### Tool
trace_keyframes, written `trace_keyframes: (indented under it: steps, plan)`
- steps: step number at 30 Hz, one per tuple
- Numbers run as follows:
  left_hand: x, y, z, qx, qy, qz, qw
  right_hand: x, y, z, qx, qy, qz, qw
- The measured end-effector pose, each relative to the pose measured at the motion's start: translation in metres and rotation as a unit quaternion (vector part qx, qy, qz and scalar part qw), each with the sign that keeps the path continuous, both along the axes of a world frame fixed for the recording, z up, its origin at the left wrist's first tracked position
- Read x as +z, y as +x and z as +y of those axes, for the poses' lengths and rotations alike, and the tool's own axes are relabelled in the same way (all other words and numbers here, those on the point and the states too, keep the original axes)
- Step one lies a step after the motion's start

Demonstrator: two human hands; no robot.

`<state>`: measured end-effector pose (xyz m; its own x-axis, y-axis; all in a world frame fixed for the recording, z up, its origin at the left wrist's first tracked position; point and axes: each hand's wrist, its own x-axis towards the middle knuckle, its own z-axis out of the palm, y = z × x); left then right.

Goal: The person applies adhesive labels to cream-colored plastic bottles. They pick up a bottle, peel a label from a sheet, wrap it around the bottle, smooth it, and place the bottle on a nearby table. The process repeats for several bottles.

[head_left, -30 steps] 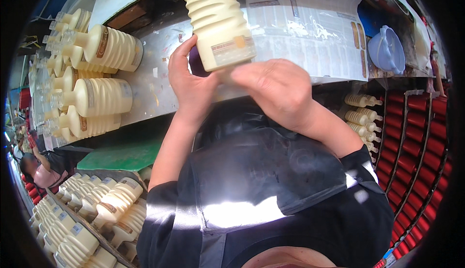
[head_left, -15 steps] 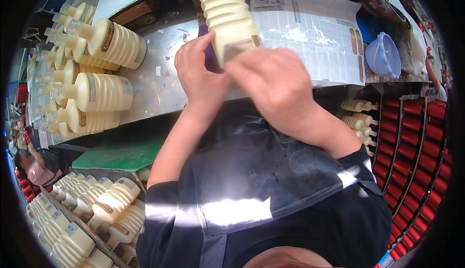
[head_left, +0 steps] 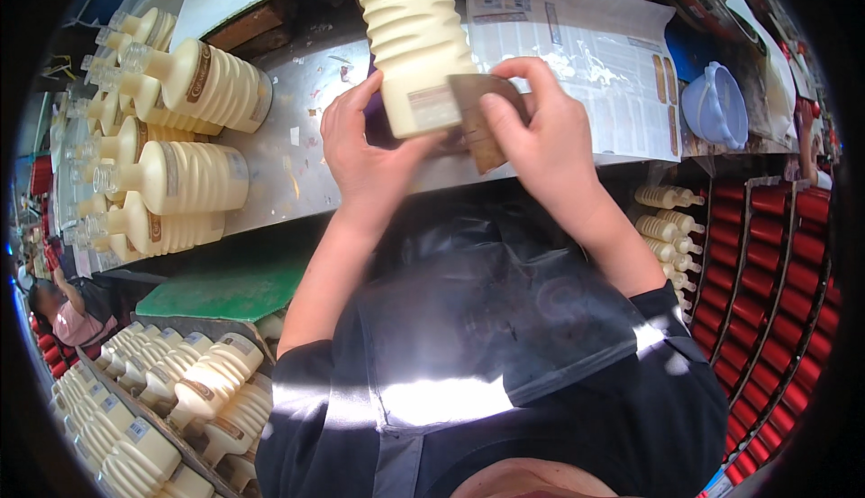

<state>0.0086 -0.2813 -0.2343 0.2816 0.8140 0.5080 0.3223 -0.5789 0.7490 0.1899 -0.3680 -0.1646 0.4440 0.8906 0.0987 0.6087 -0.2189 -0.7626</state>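
A cream ribbed bottle lies on the bench with its base toward me. It bears a gold band near the shoulder and a pale rectangular label near its base. My left hand grips the bottle's lower left side, fingers at its edge and thumb along its base. Under that side shows a bit of purple material. In my right hand, between thumb and fingers, is a flat brown scraper. One edge of it overlaps the bottle's lower right side; whether it touches, I cannot tell.
Several cream bottles lie stacked at the bench's left. Clear label sheets spread out at the right, beside a lilac basket. Lower left are trays of bottles and a green board. Red cylinders fill racks at right.
My right hand has drawn off the bottle to the right, and the scraper now shows plainly. The bottle's label has come into view. My left hand keeps its hold.
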Motion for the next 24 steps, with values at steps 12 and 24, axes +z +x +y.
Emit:
trace_keyframes:
  steps: [12,24]
  plan:
    - [-0.007,0.011,0.003,-0.058,-0.216,-0.165,0.961,-0.015,-0.016,0.004,0.059,0.028,0.002,0.998]
    - [-0.004,0.018,-0.004,-0.060,-0.240,-0.174,0.953,-0.016,-0.015,-0.002,0.062,0.052,0.024,0.996]
